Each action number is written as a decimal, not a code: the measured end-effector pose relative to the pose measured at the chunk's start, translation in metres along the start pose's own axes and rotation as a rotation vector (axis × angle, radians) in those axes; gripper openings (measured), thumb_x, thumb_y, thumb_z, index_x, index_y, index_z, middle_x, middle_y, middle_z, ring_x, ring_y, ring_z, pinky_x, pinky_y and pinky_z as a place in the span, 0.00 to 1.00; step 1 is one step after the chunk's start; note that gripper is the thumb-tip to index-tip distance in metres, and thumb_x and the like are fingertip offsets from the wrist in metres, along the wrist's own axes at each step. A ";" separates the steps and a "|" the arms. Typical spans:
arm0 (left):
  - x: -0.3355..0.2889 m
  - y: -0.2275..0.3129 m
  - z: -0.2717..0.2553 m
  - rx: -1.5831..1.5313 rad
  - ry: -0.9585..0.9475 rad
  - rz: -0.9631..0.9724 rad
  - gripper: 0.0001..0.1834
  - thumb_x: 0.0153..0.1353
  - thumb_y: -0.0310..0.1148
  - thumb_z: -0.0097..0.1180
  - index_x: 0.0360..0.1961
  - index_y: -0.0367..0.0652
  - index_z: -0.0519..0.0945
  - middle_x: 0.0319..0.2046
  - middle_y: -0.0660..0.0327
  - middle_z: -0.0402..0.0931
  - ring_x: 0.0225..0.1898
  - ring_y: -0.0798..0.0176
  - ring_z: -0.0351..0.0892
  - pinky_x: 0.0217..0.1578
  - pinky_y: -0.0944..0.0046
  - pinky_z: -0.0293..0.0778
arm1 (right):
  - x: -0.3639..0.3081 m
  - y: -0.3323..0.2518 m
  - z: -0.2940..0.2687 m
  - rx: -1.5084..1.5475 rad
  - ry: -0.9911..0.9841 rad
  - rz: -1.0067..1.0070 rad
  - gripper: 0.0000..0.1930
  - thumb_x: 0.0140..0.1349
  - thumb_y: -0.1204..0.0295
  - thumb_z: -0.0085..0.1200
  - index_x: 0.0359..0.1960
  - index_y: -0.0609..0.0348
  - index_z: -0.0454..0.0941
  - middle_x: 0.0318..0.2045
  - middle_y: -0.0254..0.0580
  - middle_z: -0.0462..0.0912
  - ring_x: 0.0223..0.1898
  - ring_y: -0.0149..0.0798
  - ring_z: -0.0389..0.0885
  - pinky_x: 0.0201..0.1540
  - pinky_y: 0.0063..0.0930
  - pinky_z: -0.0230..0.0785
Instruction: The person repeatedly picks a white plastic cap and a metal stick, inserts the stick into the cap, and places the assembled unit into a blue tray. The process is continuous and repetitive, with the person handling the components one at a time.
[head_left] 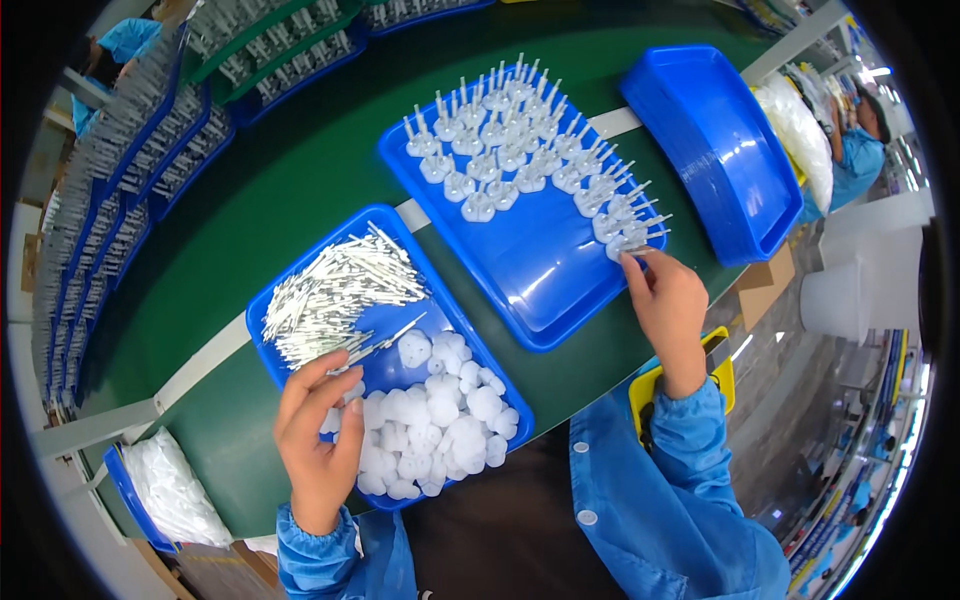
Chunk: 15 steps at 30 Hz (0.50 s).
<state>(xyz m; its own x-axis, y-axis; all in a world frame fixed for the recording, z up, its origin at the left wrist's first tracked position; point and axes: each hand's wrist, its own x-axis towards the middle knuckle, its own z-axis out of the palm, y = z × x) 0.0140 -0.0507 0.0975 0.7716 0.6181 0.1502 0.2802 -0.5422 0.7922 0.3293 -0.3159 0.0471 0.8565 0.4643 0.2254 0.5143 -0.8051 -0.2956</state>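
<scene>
A white pinned plug base is pinched by the right hand over the blue tray. Metal pins, just beyond its fingertips, are touched by the loosely curled left hand.

Open green table lies at centre left of the frame, between the stacked racks along the left edge and the two trays. The lower half of the centre tray is bare; its upper half is crowded with upright pinned parts. The lower-left tray is filled with pins and white caps.
</scene>
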 end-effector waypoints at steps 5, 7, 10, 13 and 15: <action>0.003 -0.022 -0.005 0.077 -0.091 0.048 0.18 0.64 0.16 0.66 0.55 0.37 0.90 0.55 0.51 0.88 0.53 0.54 0.89 0.51 0.60 0.84 | -0.041 0.016 -0.005 0.292 0.058 0.254 0.15 0.72 0.67 0.70 0.54 0.61 0.91 0.21 0.40 0.82 0.23 0.29 0.76 0.27 0.30 0.67; 0.007 -0.030 0.000 0.105 -0.145 0.027 0.19 0.63 0.18 0.69 0.56 0.38 0.90 0.53 0.53 0.88 0.52 0.53 0.90 0.51 0.60 0.85 | -0.050 -0.005 -0.002 0.315 0.067 -0.026 0.10 0.69 0.72 0.71 0.49 0.61 0.92 0.22 0.39 0.82 0.23 0.32 0.79 0.29 0.32 0.68; 0.032 -0.035 0.023 0.300 -0.157 0.373 0.22 0.58 0.23 0.72 0.56 0.45 0.91 0.50 0.59 0.88 0.44 0.56 0.88 0.44 0.59 0.86 | -0.023 -0.077 -0.008 0.261 -0.005 -0.536 0.06 0.66 0.73 0.72 0.44 0.56 0.92 0.25 0.36 0.85 0.25 0.37 0.83 0.31 0.36 0.70; 0.046 -0.043 0.034 0.424 -0.232 0.548 0.24 0.54 0.26 0.71 0.55 0.49 0.91 0.47 0.62 0.88 0.38 0.58 0.85 0.39 0.58 0.85 | -0.005 -0.129 0.009 0.336 -0.043 -0.778 0.06 0.61 0.73 0.73 0.39 0.51 0.91 0.30 0.35 0.87 0.28 0.40 0.84 0.34 0.38 0.70; 0.048 -0.048 0.033 0.449 -0.234 0.550 0.25 0.53 0.26 0.70 0.55 0.50 0.91 0.45 0.63 0.88 0.36 0.60 0.83 0.37 0.58 0.84 | 0.005 -0.151 0.018 0.348 -0.078 -0.901 0.05 0.60 0.72 0.72 0.37 0.49 0.90 0.32 0.34 0.86 0.30 0.39 0.84 0.34 0.37 0.70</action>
<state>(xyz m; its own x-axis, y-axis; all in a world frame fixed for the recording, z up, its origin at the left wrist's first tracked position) 0.0567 -0.0137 0.0466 0.9548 0.0807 0.2860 -0.0137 -0.9494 0.3136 0.2568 -0.1851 0.0760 0.1288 0.8870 0.4434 0.9529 0.0131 -0.3031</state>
